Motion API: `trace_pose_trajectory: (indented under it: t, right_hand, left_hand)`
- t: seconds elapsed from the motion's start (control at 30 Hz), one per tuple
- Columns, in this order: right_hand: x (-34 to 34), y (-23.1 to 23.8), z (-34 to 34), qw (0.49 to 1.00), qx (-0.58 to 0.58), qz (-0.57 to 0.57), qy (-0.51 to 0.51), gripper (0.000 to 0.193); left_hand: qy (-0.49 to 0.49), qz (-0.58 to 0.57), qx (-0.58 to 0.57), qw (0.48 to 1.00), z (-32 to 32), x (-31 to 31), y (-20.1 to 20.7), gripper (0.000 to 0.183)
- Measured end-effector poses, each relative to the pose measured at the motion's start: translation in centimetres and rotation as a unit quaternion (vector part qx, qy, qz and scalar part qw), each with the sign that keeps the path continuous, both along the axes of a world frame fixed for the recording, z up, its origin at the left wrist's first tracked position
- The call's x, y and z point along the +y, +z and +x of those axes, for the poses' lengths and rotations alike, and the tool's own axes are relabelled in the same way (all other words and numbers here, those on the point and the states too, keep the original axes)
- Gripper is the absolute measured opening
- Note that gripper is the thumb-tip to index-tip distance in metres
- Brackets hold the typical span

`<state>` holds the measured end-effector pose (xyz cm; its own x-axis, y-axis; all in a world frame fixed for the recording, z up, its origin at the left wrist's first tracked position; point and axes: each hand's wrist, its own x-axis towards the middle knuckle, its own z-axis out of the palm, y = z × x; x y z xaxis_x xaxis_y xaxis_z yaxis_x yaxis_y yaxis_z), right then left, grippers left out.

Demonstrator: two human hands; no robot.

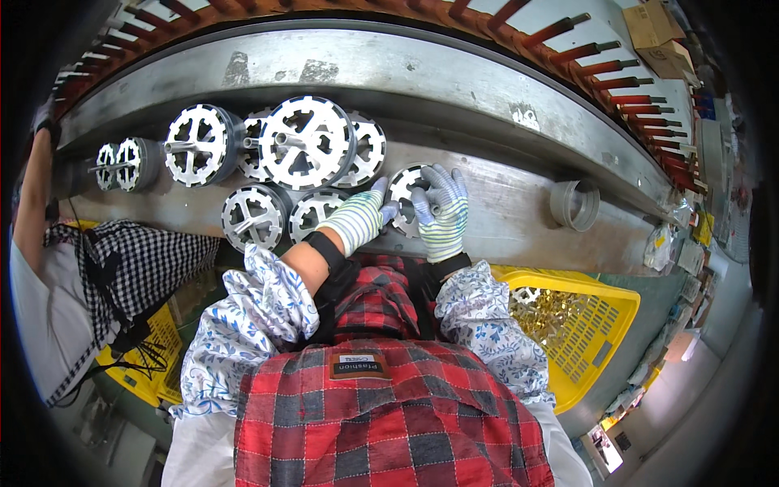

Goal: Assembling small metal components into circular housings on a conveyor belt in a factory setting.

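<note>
A notched, spoked metal wheel [401, 191] sits on the metal bench between my hands. My left hand [359, 216], in a striped glove with grey fingertips, has its thumb and fingers at the wheel's left rim. From the right, my right hand [445, 209], gloved alike, grips the same wheel; its fingers reach over the far rim and the thumb lies across the face, hiding part of it. To the left are similar wheels: one lying near the edge [254, 217], one partly behind my left wrist [316, 213], and a large one with a central shaft [307, 143].
A hollow metal ring [575, 204] rests farther right on the bench [503, 219]. Beside my right sleeve stands a yellow basket [604, 325] with brass-coloured pieces. Red-and-dark rods [608, 66] line a rack beyond the bench. At left, another person's arm [31, 187] reaches forward.
</note>
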<state>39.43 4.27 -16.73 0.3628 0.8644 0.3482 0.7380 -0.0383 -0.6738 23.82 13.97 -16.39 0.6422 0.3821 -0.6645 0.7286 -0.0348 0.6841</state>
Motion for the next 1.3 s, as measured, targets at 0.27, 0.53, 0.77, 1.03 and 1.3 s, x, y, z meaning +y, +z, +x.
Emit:
trace_pose_trajectory:
  t: [0.27, 0.53, 0.77, 1.03, 1.3]
  right_hand:
    - [0.1, -0.4, 0.2, 1.0, -0.009, 0.015, -0.014, 0.016]
    - [-0.1, -0.7, 0.2, 0.999, -0.014, 0.027, -0.016, 0.015]
    - [0.4, -0.5, -0.1, 0.999, -0.003, 0.019, -0.039, 0.019]
    - [-0.9, -0.3, 1.5, 0.99, -0.065, -0.125, 0.012, 0.022]
    - [-0.7, -0.3, 0.7, 0.995, -0.085, -0.037, -0.034, 0.012]
  left_hand:
    - [-0.014, 0.074, -0.001, 0.997, 0.8, -0.5, 0.2, 0.062]
    - [0.012, 0.061, 0.016, 0.998, 1.2, -1.0, -0.1, 0.061]
    - [0.033, 0.057, 0.015, 0.998, 0.7, -1.6, -1.8, 0.065]
    - [0.061, -0.026, 0.016, 0.998, 1.3, -1.1, -0.2, 0.064]
    - [0.134, -0.138, -0.02, 0.981, 1.2, -1.5, -3.3, 0.063]
